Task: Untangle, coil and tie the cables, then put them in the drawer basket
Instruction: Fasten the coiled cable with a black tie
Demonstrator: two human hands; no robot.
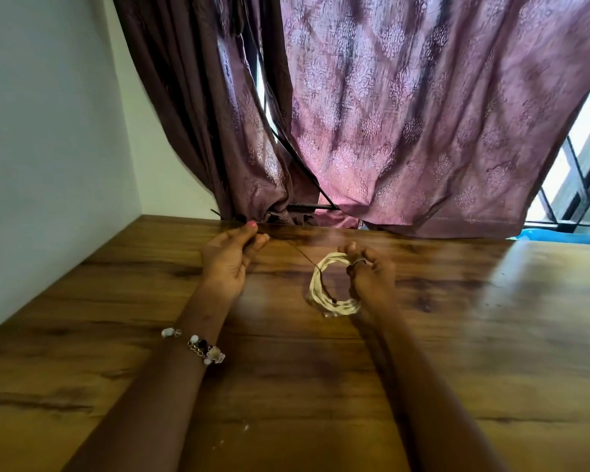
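A cream-white cable coil (324,294) hangs in a ring just above the wooden table (116,335), near its middle. My right hand (368,270) grips the coil at its upper right side, fingers curled round the strands. A thin dark tie (300,253) runs taut from the coil's upper left up to my left hand (232,257), which pinches its far end between thumb and fingers. A dark bit of the tie crosses the coil's lower part. No drawer basket is in view.
A purple patterned curtain (406,114) hangs along the table's far edge, with a window (583,158) at the right. A pale wall (48,114) bounds the left side. A blue object (559,238) peeks out at the far right edge.
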